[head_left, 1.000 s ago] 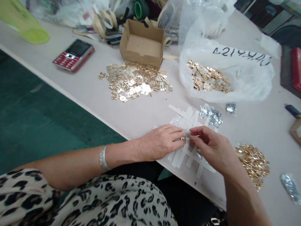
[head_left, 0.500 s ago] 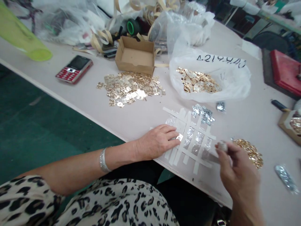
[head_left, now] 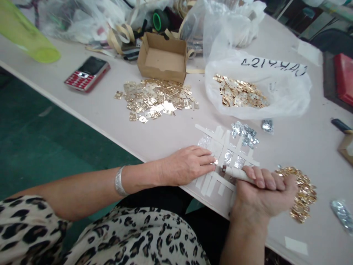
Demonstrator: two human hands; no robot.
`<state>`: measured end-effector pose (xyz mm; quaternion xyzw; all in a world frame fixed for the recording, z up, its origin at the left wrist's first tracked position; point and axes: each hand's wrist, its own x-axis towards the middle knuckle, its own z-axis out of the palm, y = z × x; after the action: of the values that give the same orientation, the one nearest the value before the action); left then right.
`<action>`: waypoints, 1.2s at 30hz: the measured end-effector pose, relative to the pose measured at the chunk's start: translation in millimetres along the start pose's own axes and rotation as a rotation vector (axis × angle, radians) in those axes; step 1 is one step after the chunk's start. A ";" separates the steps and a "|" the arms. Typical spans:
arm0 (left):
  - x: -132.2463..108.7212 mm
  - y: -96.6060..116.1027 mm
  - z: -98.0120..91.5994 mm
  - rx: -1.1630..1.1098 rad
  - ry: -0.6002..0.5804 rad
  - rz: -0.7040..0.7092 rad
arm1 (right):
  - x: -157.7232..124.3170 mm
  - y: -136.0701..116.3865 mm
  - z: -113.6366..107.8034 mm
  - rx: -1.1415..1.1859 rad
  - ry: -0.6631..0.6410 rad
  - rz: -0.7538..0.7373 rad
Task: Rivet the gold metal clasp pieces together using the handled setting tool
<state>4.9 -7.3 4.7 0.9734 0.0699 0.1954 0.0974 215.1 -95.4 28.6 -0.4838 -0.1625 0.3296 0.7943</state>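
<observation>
Green floor [head_left: 33, 117] shows along the left, below the slanting edge of a pale table [head_left: 171, 136] whose far side is heaped with clear plastic [head_left: 74, 25] and curled tape [head_left: 121, 35]. At the near edge, white strips [head_left: 211, 184] lie crossed in a rough grid, with clear film [head_left: 204, 141] showing between some of them. Over this grid, the left hand [head_left: 190, 165] lies palm down, its fingers extended side by side, the tips at a small shiny plate [head_left: 216, 161] near the middle of the strips; its thumb is hidden, so I cannot tell whether it pinches anything. Clamped in a fist, the right hand [head_left: 264, 186] holds a pale tool [head_left: 235, 173], with the dark-banded end pointing left, close to the plate and the left fingertips; whether that end touches the plate is too small to tell. Just beyond the strips sits a scatter of silver discs [head_left: 245, 133], with a small packet [head_left: 267, 126] to its right. Beside the right fist is a heap of gold pieces [head_left: 305, 195], and a longer packet [head_left: 342, 215] lies farther right. Farther back, a pile of gold plates [head_left: 157, 97] spreads before an open box [head_left: 161, 73], between a red phone [head_left: 87, 74] and a white bag [head_left: 286, 90] that holds more gold plates.
</observation>
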 end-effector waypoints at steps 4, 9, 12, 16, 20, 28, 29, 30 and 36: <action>0.6 -0.8 3.5 -0.019 0.021 -0.019 | 2.2 6.7 1.2 0.084 0.027 0.037; -2.2 -0.7 4.5 -0.032 0.018 -0.030 | 5.0 11.9 -0.3 0.087 -0.009 0.034; -3.5 -1.2 3.5 -0.052 -0.003 -0.029 | 7.4 14.6 -3.6 0.064 -0.044 0.008; -3.9 -1.9 3.2 -0.095 -0.012 -0.042 | 7.5 15.4 -3.8 0.061 -0.071 -0.018; -3.1 -2.0 4.8 -0.138 0.021 -0.050 | -4.1 11.5 16.1 -0.044 -0.135 -0.110; -3.3 -2.1 8.7 -0.129 0.030 -0.035 | -15.1 5.1 28.7 -0.159 -0.194 -0.239; -3.7 -2.3 8.8 -0.123 0.027 -0.030 | -14.5 5.1 25.7 -0.147 -0.170 -0.231; -4.0 -2.4 8.6 -0.117 0.026 -0.027 | -14.6 5.4 23.2 -0.147 -0.145 -0.236; -3.2 -1.8 7.1 -0.120 0.043 -0.033 | -26.2 9.4 29.6 -0.253 -0.169 -0.332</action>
<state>4.6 -7.3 -3.2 0.9600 0.0761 0.2186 0.1572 175.4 -90.7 36.1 -0.5169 -0.3459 0.2104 0.7543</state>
